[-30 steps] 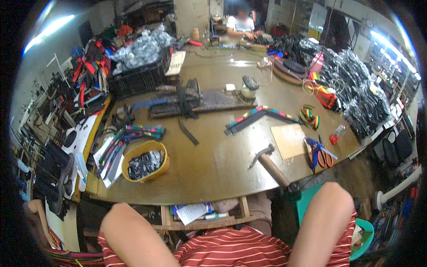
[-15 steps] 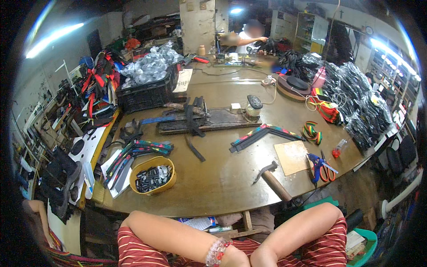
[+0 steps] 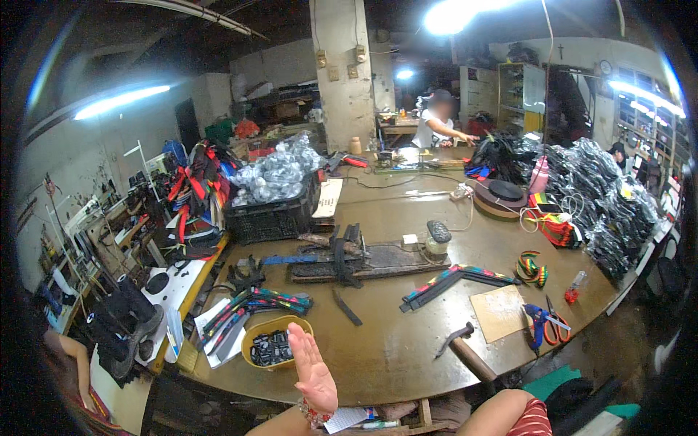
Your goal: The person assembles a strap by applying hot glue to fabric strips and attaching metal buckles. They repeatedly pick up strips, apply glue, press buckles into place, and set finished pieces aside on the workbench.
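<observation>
Surface extends ahead of my hands. Yellow tub stands just beyond and left of my left hand; hammer lies to its right. That hand: flat open, fingers straight, grasping nothing. Right hand out of view, state undetermined. Small black pieces sit in the tub.

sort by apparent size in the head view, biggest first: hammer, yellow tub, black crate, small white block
1. Black crate
2. Yellow tub, partly behind the left hand
3. Hammer
4. Small white block
</observation>
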{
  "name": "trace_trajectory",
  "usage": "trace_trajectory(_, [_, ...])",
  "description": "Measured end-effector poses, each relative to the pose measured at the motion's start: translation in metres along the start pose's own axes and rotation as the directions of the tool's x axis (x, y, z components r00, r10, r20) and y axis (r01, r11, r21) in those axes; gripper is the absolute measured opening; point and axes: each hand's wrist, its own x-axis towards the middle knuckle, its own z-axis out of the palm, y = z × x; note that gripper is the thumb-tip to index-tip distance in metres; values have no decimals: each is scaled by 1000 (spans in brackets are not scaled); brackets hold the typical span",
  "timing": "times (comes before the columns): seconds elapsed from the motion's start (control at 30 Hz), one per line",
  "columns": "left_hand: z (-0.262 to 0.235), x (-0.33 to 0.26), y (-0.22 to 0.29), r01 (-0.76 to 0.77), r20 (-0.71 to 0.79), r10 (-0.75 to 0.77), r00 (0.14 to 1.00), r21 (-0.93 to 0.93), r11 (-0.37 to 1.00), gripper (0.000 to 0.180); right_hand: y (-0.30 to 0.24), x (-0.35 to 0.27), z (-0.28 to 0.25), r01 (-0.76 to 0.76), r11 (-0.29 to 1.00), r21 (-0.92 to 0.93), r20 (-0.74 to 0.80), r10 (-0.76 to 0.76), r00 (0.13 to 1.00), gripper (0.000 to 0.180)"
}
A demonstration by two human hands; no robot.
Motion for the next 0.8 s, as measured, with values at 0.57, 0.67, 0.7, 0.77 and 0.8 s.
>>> trace_trajectory(0.57, [-38,-27,5,128,223,-232,947,400,908,77,-46,-10,23,205,951,232,138,-240,961,20])
trace_trajectory(0.67, [-40,-25,11,52,324,-238,916,491,870,66,-91,-9,27,349,824,448,156,-456,876,21])
trace_trajectory(0.7, [-39,-25,12,79,373,-290,881,490,868,63,-104,-9,22,381,770,512,146,-514,845,21])
trace_trajectory(0.77, [-36,-25,13,151,442,-398,804,495,856,59,-122,-8,7,437,651,620,99,-618,780,22])
trace_trajectory(0.8, [-32,-26,12,139,434,-398,809,516,845,49,-121,-9,-10,426,582,693,95,-659,746,22])
